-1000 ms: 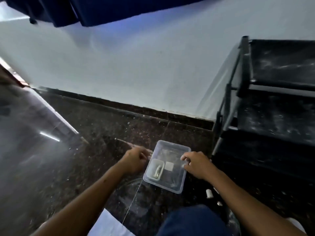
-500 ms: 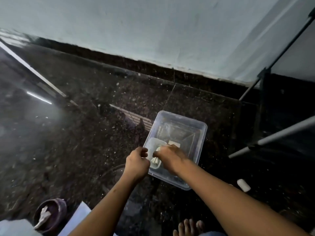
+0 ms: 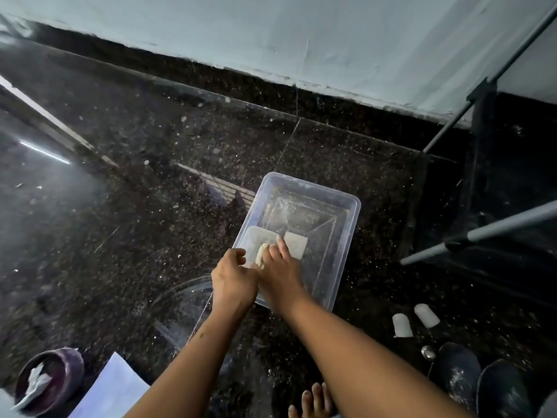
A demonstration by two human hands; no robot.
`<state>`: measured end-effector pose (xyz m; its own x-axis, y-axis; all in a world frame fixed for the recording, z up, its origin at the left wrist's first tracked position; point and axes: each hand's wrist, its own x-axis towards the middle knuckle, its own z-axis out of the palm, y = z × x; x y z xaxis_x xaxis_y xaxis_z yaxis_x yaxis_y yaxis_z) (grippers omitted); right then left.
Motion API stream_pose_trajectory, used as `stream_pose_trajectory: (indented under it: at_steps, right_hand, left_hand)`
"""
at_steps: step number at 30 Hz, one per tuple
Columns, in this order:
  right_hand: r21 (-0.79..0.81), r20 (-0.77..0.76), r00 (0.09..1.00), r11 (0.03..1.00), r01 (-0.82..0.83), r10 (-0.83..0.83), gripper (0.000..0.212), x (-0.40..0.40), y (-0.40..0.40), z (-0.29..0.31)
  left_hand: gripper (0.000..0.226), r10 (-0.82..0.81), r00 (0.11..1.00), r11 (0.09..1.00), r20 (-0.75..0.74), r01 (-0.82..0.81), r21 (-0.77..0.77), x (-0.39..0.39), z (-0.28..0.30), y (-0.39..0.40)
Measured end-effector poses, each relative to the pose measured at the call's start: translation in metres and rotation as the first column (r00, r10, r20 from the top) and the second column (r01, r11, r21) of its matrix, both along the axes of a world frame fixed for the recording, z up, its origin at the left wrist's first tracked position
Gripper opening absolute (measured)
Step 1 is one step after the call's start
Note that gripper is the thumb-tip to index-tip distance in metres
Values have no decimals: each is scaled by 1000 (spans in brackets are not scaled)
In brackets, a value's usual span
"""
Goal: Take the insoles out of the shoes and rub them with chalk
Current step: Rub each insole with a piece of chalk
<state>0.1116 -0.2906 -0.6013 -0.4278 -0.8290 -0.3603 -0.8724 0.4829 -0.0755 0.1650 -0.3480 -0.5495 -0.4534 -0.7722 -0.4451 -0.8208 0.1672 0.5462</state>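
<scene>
While the right hand (image 3: 278,271) pinches a pale chalk lump (image 3: 261,253) in the clear tub (image 3: 346,233), left hand (image 3: 233,280) loosely curled, holding nothing visible. Rubbing not started; dark insoles (image 3: 459,377) on floor, near right.

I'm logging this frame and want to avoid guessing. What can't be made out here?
- Head view: right hand covers the pale lump in the clear tub; its grip is unclear.
- Dark insoles: cut off by the bottom edge.
- Purple bowl: contents too dim.
</scene>
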Motion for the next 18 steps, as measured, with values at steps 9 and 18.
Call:
stream_pose_trajectory:
  at_steps: [9, 18]
  right_hand:
    - [-421, 417, 839, 744, 518, -349, 30, -7, 64, 83]
    - [-155, 655, 199, 129, 980, -729, 28, 14, 240, 139]
  left_hand:
    - [37, 61, 996, 995, -62, -66, -76, -12, 68, 17]
    - [14, -463, 886, 854, 24, 439, 279, -49, 211, 81]
